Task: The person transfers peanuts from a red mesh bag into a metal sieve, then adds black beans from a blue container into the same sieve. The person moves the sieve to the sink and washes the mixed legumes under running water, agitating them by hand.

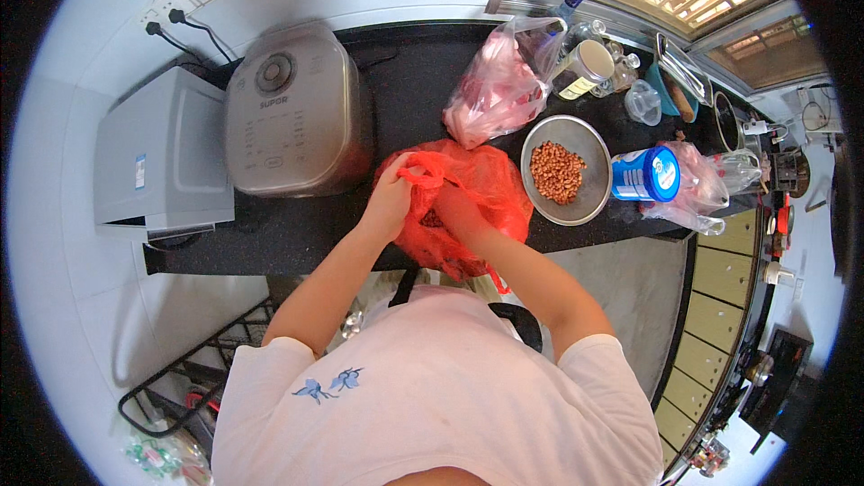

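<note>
A thin red plastic bag [499, 184] sits at the front of the dark counter, straight before me. My left hand [391, 196] is closed on the bag's gathered rim at its left side. Inside the bag is my right hand [456, 214], reddened by the plastic over it; its fingers are hidden. Some small dark reddish pieces [433, 218] show through the bag's mouth between my hands. Just right of the bag, a round metal plate [596, 182] holds a heap of reddish-brown peanuts [557, 173].
A large grey rice cooker [297, 126] and a silver-grey box-shaped appliance [171, 148] stand to the left. Behind the plate are a clear bag with pink contents [499, 81], a jar [585, 69] and bottles. A blue tub [646, 174] lies right of the plate.
</note>
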